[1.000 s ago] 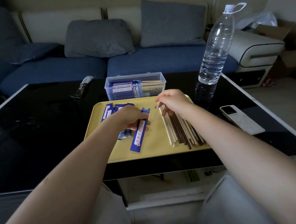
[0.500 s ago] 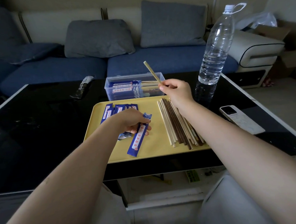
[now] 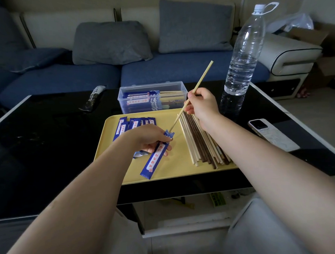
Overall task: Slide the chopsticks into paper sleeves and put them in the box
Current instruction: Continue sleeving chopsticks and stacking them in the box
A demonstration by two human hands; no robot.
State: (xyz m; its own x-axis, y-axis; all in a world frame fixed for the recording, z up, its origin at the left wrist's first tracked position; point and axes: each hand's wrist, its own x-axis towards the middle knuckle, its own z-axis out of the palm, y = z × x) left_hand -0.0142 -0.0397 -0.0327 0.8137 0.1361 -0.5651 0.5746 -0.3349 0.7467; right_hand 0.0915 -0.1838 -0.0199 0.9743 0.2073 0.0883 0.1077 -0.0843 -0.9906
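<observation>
Black tabletop carries a tray. Left hand pinches a sleeve at its mouth; right hand grips a chopstick, tip at the opening. Next: push it in straight, then box.

A blue sofa with grey cushions stands behind the glossy black table. Pale wall above, light floor at right, dim daylight throughout.

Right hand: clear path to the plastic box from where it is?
Probably yes. The right hand sits just in front of the open box, nothing between them, though it grips a chopstick aimed at the sleeve.
</observation>
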